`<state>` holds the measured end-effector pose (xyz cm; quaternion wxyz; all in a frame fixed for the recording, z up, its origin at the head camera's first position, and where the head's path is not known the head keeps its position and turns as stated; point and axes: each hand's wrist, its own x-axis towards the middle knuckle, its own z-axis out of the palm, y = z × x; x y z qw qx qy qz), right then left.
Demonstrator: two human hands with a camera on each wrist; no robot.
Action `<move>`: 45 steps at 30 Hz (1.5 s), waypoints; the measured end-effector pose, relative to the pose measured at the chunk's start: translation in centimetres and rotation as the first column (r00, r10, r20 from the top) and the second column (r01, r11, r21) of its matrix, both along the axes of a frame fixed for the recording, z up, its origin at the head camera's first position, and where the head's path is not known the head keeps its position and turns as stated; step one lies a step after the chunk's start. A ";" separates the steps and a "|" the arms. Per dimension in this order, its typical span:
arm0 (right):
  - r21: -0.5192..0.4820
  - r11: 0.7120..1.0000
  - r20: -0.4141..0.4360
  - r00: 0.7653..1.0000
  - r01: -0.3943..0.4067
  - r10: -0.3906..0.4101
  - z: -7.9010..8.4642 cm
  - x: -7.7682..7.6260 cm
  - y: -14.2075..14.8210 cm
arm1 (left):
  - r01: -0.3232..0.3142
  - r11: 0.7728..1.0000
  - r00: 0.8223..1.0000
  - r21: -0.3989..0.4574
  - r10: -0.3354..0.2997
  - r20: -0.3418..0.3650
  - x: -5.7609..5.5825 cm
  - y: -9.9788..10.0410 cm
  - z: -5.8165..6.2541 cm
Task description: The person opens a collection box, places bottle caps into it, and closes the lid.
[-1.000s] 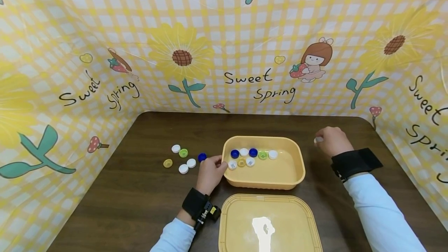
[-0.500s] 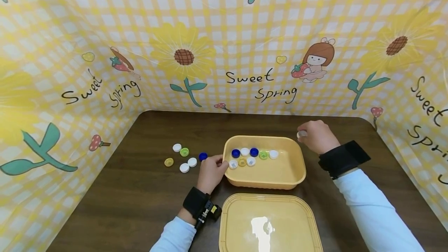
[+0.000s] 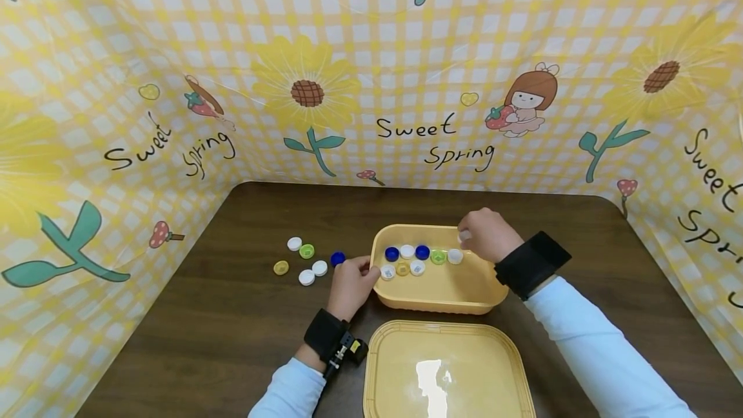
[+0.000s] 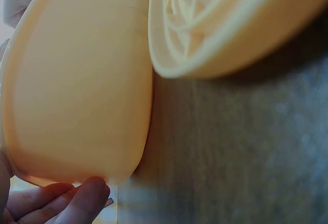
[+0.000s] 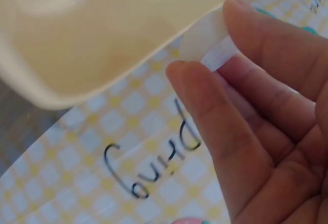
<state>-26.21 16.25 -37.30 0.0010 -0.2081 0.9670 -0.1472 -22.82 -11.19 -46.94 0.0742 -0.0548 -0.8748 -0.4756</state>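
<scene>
A yellow plastic box (image 3: 444, 292) stands mid-table with bottle caps in two rows along its far left part. The back row runs blue, white, blue, green (image 3: 438, 257), white; the front row has a yellow cap (image 3: 402, 268) between two white ones. My left hand (image 3: 350, 288) grips the box's left end, its fingertips (image 4: 92, 193) against the wall in the left wrist view. Over the far right rim, my right hand (image 3: 492, 236) pinches a white bottle cap (image 5: 207, 42) between thumb and fingers. That cap shows only partly in the head view.
Left of the box lie loose caps: several white (image 3: 306, 277), one green (image 3: 306, 251), one yellow (image 3: 281, 268) and one blue (image 3: 338, 258). A yellow lid (image 3: 482, 366) lies in front of the box. Checked cloth (image 3: 371, 82) rises behind and beside the dark table (image 3: 203, 340).
My right hand has moved left with the white bottle cap, from beside the box to over its far right rim. My left hand has stayed at the box's left end.
</scene>
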 end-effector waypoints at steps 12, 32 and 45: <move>0.029 0.996 0.074 0.994 -0.085 0.083 -1.9 -0.2 -3.2 | 0.006 1.000 1.000 -0.007 -0.006 0.001 -0.1 0.0 -0.1; 0.135 0.979 0.133 0.982 -0.150 0.132 -4.9 -0.8 -5.6 | 0.010 1.000 1.000 -0.011 -0.010 -0.005 0.0 0.0 0.1; 0.100 0.987 0.145 0.983 -0.129 0.113 -5.3 -1.2 -5.9 | 0.000 1.000 1.000 -0.029 -0.001 -0.012 -0.1 -0.1 0.2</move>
